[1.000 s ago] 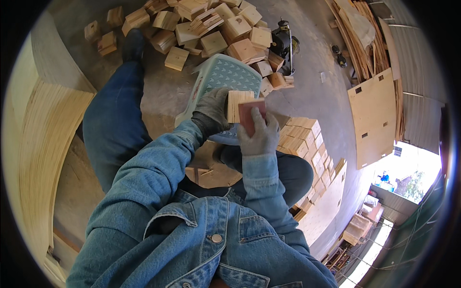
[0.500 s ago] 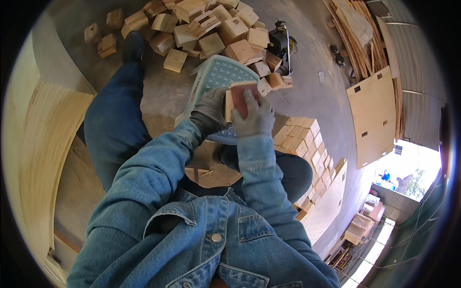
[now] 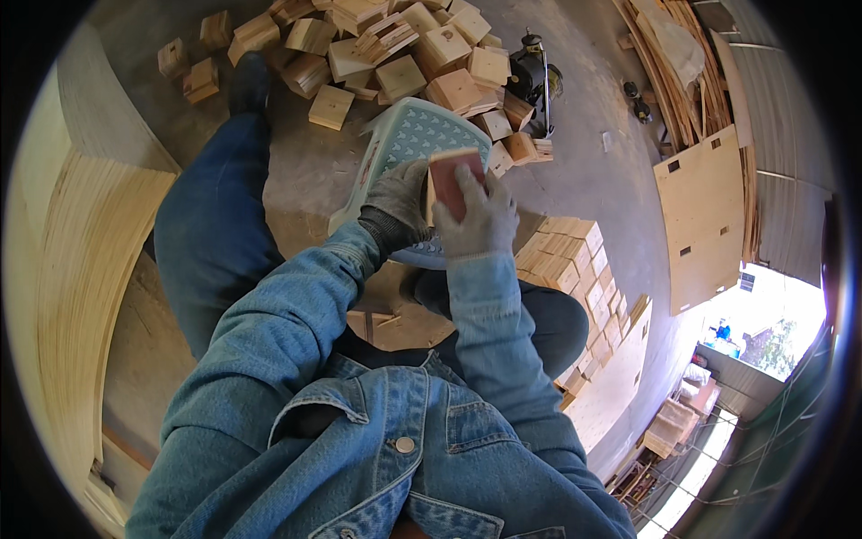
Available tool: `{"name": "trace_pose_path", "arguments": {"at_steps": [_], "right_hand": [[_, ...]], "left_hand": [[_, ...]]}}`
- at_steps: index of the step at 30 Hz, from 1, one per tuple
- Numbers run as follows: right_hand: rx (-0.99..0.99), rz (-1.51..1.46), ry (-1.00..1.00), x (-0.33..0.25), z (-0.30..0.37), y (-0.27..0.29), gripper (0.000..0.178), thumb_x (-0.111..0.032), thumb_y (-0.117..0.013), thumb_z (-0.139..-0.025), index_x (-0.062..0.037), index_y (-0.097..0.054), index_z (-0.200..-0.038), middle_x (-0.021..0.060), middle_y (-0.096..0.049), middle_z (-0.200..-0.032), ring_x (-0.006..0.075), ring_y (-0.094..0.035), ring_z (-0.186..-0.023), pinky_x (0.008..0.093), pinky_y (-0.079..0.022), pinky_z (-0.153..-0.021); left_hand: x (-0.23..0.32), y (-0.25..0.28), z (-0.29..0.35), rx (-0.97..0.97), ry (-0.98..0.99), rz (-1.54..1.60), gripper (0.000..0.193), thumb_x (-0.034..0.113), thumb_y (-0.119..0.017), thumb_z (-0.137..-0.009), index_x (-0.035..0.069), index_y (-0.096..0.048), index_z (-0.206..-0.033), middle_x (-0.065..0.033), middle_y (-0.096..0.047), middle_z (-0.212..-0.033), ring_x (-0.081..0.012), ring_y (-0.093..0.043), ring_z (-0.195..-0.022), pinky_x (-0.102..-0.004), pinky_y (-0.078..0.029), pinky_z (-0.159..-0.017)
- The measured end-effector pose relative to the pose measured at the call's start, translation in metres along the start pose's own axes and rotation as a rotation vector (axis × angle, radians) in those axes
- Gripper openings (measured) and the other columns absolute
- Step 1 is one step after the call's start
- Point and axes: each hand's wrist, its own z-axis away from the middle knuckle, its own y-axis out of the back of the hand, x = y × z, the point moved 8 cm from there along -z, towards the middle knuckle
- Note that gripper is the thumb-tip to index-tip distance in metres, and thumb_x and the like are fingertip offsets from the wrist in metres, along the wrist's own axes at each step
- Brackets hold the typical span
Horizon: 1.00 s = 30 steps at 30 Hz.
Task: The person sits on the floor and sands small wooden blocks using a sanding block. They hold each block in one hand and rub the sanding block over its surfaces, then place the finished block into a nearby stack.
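Reddish block [image 3: 453, 175] gripped above centre by half-closed, gloved right hand [image 3: 478, 214], pale wooden block [image 3: 430, 199] mostly hidden beside it, held in curled, gloved left hand [image 3: 398, 199], pale green stool [image 3: 409, 135] beneath, loose blocks [image 3: 442, 52] heaped on grey floor [image 3: 584, 175] at top, corrugated wall [image 3: 783, 220] at right.

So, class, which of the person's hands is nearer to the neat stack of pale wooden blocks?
Right. In the picture, the grey-gloved right hand, holding the reddish-brown rectangular block, is above and left of the stack; the grey-gloved left hand is farther left.
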Motion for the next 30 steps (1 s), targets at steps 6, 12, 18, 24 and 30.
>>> {"name": "trace_pose_path", "arguments": {"at_steps": [6,12,18,24,30], "right_hand": [[-0.05,-0.007,-0.036,0.001,-0.057,-0.017,0.064,-0.04,-0.079,-0.085,-0.0214,-0.064,-0.145,0.0184,-0.056,-0.141,0.0421,-0.055,-0.129,0.0581,-0.046,-0.106],[-0.02,0.042,-0.009,-0.003,0.0,-0.005,0.067,-0.038,-0.082,-0.081,-0.0173,-0.066,-0.143,0.0216,-0.058,-0.138,0.043,-0.058,-0.126,0.0565,-0.047,-0.107],[-0.024,-0.012,0.009,0.01,0.082,0.006,0.065,-0.037,-0.082,-0.082,-0.0213,-0.066,-0.143,0.0214,-0.054,-0.144,0.044,-0.055,-0.127,0.0582,-0.044,-0.106],[0.052,-0.031,0.073,0.0,0.065,0.013,0.062,-0.029,-0.086,-0.076,-0.013,-0.071,-0.134,0.0248,-0.06,-0.135,0.0445,-0.06,-0.124,0.056,-0.048,-0.104],[-0.002,0.027,0.013,-0.002,-0.026,-0.008,0.062,-0.039,-0.081,-0.083,-0.0215,-0.067,-0.141,0.0202,-0.057,-0.14,0.0424,-0.057,-0.127,0.058,-0.046,-0.105]], "left_hand": [[-0.006,-0.004,-0.002,0.044,-0.001,0.019,0.086,0.04,-0.092,-0.07,0.011,-0.053,-0.14,-0.0175,-0.059,-0.135,-0.0381,-0.055,-0.129,-0.047,-0.043,-0.116],[-0.001,-0.003,-0.004,0.012,-0.049,0.028,0.076,0.034,-0.083,-0.078,0.009,-0.05,-0.142,-0.019,-0.057,-0.138,-0.0378,-0.055,-0.133,-0.0464,-0.043,-0.117],[0.004,0.002,-0.002,0.004,-0.01,0.053,0.081,0.041,-0.087,-0.076,0.008,-0.051,-0.14,-0.0198,-0.06,-0.136,-0.0392,-0.057,-0.13,-0.0471,-0.044,-0.115],[-0.001,0.0,-0.002,0.015,-0.03,0.032,0.085,0.044,-0.088,-0.072,0.008,-0.051,-0.14,-0.0199,-0.059,-0.137,-0.0388,-0.057,-0.131,-0.0472,-0.045,-0.115],[-0.01,-0.014,-0.006,-0.038,-0.01,-0.005,0.084,0.039,-0.085,-0.075,0.008,-0.049,-0.144,-0.019,-0.058,-0.14,-0.0377,-0.055,-0.134,-0.0459,-0.043,-0.117]]}}
